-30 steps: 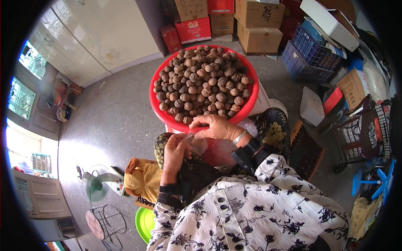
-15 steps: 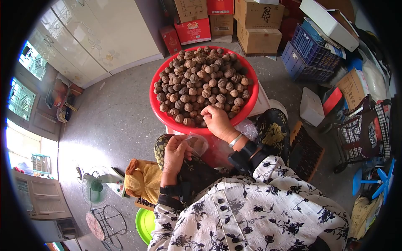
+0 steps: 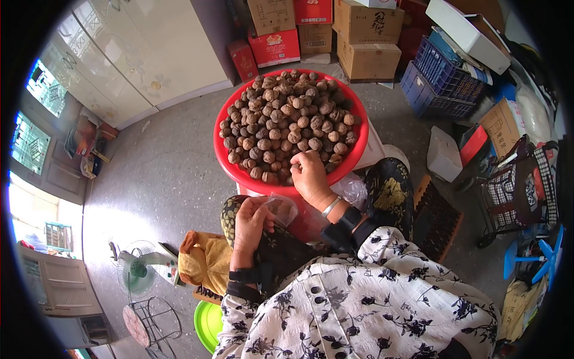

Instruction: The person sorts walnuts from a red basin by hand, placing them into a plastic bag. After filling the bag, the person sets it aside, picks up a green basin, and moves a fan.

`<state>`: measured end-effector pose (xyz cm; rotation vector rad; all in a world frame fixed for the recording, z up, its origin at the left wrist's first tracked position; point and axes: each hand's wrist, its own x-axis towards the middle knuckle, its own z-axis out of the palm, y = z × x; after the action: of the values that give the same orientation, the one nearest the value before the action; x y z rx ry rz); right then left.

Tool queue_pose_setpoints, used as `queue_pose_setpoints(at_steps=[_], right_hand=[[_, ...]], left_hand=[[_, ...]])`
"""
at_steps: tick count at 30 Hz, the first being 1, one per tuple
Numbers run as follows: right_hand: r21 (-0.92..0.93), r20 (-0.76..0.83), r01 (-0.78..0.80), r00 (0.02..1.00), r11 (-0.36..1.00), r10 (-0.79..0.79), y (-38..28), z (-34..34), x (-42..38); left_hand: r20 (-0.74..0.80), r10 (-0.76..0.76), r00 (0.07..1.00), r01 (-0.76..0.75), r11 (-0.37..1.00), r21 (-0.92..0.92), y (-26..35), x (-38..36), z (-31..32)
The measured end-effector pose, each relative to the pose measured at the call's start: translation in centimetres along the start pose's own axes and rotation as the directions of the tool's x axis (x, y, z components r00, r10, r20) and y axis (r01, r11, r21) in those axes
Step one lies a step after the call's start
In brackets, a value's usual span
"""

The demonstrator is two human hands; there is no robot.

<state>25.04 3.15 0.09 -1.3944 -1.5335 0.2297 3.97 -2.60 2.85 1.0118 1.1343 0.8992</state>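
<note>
A red basin (image 3: 222, 157) heaped with brown walnuts (image 3: 281, 119) stands in front of me. My right hand (image 3: 312, 178) is at the basin's near edge, its fingers closed around a walnut that is mostly hidden under them. Below the rim, my left hand (image 3: 251, 224) pinches the edge of a small clear plastic bag (image 3: 283, 209). Something brown shows through the bag, probably walnuts. More clear plastic (image 3: 351, 190) lies crumpled by my right wrist, near my lap.
A white stool edge (image 3: 372, 146) shows under the basin. Cardboard boxes (image 3: 368, 60) and blue crates (image 3: 442, 78) are stacked behind. At the left are a fan (image 3: 136, 267), a round stool (image 3: 139, 323) and a green basin (image 3: 206, 323). A wheeled checked bag (image 3: 514, 191) stands right.
My right hand has shifted slightly down and right along the walnuts, its fingers curling more. My left hand and the plastic bag stay nearly in place.
</note>
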Motion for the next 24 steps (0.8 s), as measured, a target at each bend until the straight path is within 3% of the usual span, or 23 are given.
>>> queue_pose_setpoints(at_steps=[6,13,16,19,24], right_hand=[[-0.121,-0.116,-0.023,0.993,0.992,0.009,-0.8,-0.2,-0.1],[-0.229,-0.110,-0.031,0.994,0.973,0.006,-1.3,-1.6,1.0],[-0.289,-0.130,0.024,0.989,0.957,-0.064,-0.9,-2.8,3.1],[-0.411,-0.080,0.067,0.991,0.909,-0.109,0.5,-3.8,5.6],[-0.484,-0.023,0.009,0.999,0.875,-0.023,1.9,-5.2,10.2]], left_hand=[[0.012,0.007,1.000,-0.007,1.000,-0.005,0.0,0.0,-0.1],[0.030,0.013,0.999,-0.014,1.000,0.005,-0.1,0.1,-0.2],[0.023,0.009,1.000,-0.009,1.000,-0.002,0.5,-0.1,0.2],[0.026,0.022,0.999,-0.022,1.000,-0.019,0.5,-0.2,0.3],[0.047,0.032,0.998,-0.031,0.999,-0.017,0.4,-0.4,0.1]])
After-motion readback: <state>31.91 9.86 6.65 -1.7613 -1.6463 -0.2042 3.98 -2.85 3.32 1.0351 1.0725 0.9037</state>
